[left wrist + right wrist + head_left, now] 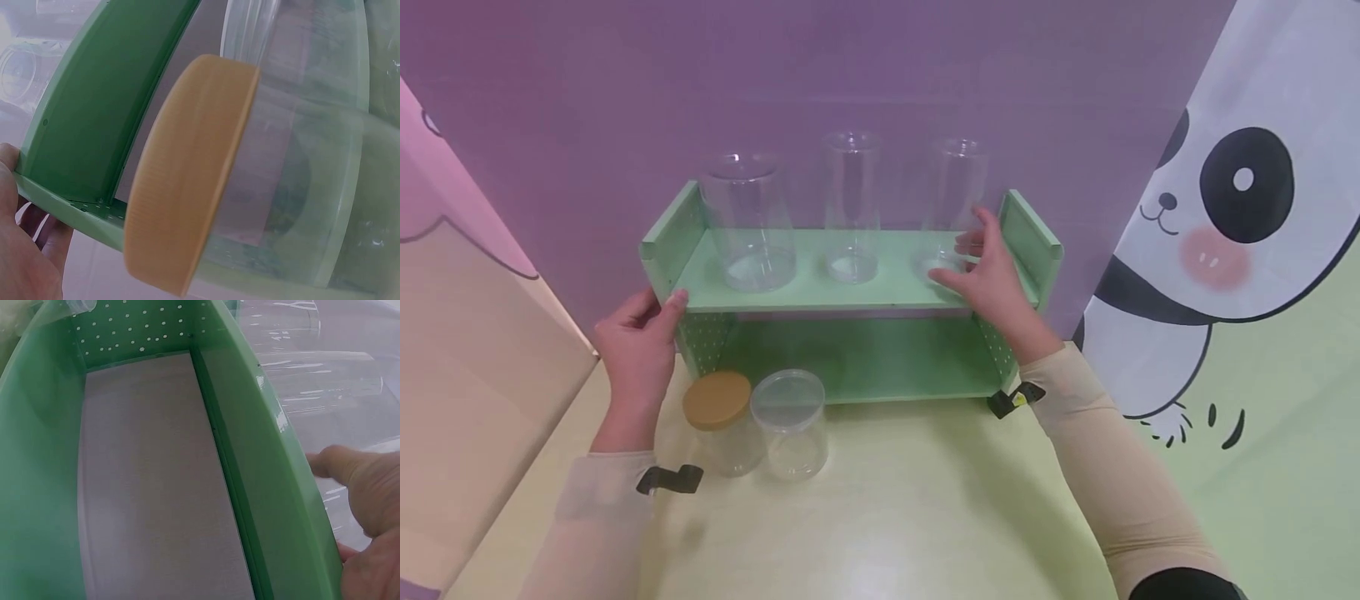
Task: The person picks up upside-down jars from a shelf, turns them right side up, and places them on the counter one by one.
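A light green two-tier shelf (865, 296) stands against the purple wall. My left hand (643, 346) grips its left side panel at the upper tier, thumb in front and fingers behind. Three clear, tall containers stand upright on the top tier: a wide one (752, 242) at left, a narrow one (852, 217) in the middle, another narrow one (951, 200) at right. Beside the right container is my right hand (992, 275), thumb and fingers spread apart; whether they touch it, I cannot tell. In the right wrist view, the thumb (337, 461) lies by the shelf's edge.
On the table (887, 508), before the shelf's left part, stand two clear jars close together: one with a tan lid (717, 400), one with a clear lid (788, 400). A panda picture (1247, 217) covers the right wall. A pink and beige panel (467, 275) rises at left.
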### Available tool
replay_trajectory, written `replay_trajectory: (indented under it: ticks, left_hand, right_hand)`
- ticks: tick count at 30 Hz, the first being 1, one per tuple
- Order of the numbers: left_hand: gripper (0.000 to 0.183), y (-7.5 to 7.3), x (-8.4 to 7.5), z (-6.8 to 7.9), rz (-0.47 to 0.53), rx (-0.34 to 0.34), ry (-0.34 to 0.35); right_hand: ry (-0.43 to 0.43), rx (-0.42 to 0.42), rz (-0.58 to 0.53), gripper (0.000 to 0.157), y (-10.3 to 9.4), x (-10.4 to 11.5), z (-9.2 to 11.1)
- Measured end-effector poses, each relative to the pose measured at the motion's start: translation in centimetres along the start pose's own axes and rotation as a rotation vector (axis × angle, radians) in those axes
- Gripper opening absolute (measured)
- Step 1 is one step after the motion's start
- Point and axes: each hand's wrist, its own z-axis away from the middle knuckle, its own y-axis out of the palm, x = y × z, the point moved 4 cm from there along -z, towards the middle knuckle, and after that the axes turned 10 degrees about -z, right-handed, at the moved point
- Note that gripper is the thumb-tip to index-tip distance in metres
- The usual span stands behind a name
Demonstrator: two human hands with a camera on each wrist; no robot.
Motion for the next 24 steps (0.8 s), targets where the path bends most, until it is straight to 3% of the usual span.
replay_trajectory:
  ticks: [9,17,24]
  left_hand:
    - [0.032,0.0,0.0,0.3,-0.08,-0.003,0.033]
    - [0.033,-0.3,-0.1,0.3,-0.108,-0.006,0.036]
    - [0.032,-0.2,-0.3,0.2,-0.108,-0.004,0.051]
  right_hand:
    - [-0.071,0.009,-0.026,0.112,-0.3,0.0,1.3]
    - [-0.079,0.078,-0.094,0.11,-0.1,0.6,2.8]
    - [-0.191,0.152,-0.106,0.111,0.0,1.5,4.6]
